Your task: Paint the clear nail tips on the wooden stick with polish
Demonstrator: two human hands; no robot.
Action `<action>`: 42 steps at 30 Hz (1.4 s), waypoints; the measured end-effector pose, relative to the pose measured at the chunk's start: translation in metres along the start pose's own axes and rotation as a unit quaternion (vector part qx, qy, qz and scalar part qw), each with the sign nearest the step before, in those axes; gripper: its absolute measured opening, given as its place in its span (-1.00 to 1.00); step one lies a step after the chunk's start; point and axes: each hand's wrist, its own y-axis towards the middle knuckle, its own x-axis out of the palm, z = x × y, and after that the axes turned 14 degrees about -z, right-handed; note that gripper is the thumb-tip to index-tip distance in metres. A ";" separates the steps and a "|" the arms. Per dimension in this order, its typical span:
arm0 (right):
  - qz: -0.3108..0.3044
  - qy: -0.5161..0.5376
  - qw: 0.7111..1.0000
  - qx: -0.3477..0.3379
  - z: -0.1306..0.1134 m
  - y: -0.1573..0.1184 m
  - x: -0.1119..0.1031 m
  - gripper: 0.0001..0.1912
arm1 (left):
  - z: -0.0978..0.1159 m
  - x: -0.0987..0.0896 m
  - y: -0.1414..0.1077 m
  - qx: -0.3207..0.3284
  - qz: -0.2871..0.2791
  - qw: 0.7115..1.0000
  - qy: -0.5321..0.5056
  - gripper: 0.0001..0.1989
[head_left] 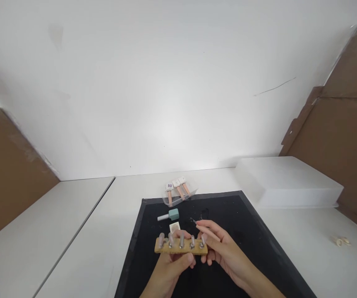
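Held up over the black mat is a wooden nail-tip stand (pixel 176 250), with several pale, glossy false nails (pixel 182 240) upright in a row on silver mounts. My left hand (pixel 173 269) grips this stand from below, thumb on the near side. My right hand (pixel 228 252) is at the stand's right end, pinching a slim pink-handled tool (pixel 207 232). Its thin dark tip points up and left, beyond the nails; the tip is too small to make out. Just behind the stand lies a small cream square (pixel 174 226), partly hidden by my left fingers.
On the black mat (pixel 144 240) lies a green polish bottle (pixel 173 214) with a white cap. Behind it, a clear tray (pixel 166 203) holds several bottles with peach caps (pixel 178 189). A white box (pixel 290 182) stands back right; small cream pieces (pixel 341 241) lie at right.
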 end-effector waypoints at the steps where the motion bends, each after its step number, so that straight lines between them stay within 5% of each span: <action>1: -0.007 -0.009 1.000 0.001 0.001 0.000 0.002 -0.64 | -0.003 0.002 0.000 -0.007 -0.011 1.000 -0.002 -0.66; 9: 0.064 -0.151 0.980 -0.116 -0.001 -0.002 -0.012 -0.66 | -0.007 -0.003 0.005 -0.014 0.027 0.999 -0.044 -0.71; 12: 0.042 -0.127 0.979 -0.152 -0.004 -0.005 -0.013 -0.73 | -0.009 -0.006 0.006 -0.028 0.023 0.999 -0.039 -0.71; 17: -0.019 -0.046 0.990 -0.131 -0.007 -0.008 -0.008 -0.77 | -0.013 -0.008 0.006 -0.041 0.012 0.999 0.001 -0.75; 26: 0.002 -0.036 0.991 -0.128 -0.009 -0.008 -0.011 -0.77 | -0.018 -0.007 0.007 -0.069 -0.018 0.997 0.032 -0.76; 42: -0.021 -0.188 0.977 -0.102 -0.003 -0.008 -0.017 -0.76 | -0.022 -0.005 0.006 -0.082 -0.088 0.989 0.086 -0.71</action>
